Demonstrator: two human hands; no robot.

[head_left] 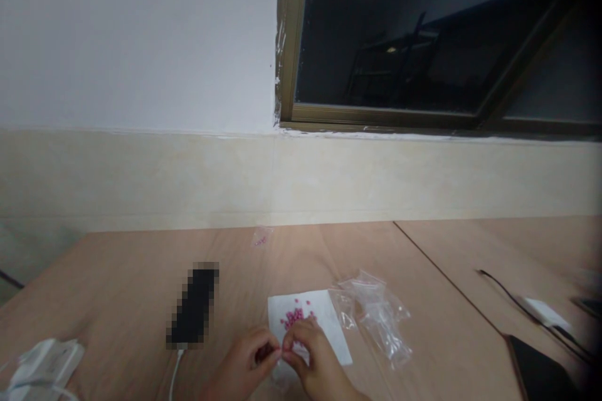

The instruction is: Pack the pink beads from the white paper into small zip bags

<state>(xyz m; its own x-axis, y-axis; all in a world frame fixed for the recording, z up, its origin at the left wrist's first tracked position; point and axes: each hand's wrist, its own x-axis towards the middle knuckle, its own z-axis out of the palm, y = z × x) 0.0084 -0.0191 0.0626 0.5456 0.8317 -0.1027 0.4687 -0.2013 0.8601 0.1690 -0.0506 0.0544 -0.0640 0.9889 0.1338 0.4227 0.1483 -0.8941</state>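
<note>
My left hand (pixel 251 360) and my right hand (pixel 313 351) meet at the fingertips over the lower left part of a white sheet of paper (pixel 336 335). Each has thumb and forefinger pinched together. Whatever sits between the fingertips is too small or hidden to make out; something clear and shiny shows faintly just below them. A cluster of small pink beads (pixel 295 315) lies on the paper, right behind the fingers of my right hand, which cover part of it.
Clear plastic zip bags (pixel 380 319) lie right of the paper. A small bag with pink bits (pixel 261 237) rests near the wall. Left are a dark phone (pixel 194 307) on a white cable and a white power strip (pixel 44 366). A dark device (pixel 540 369) sits at right.
</note>
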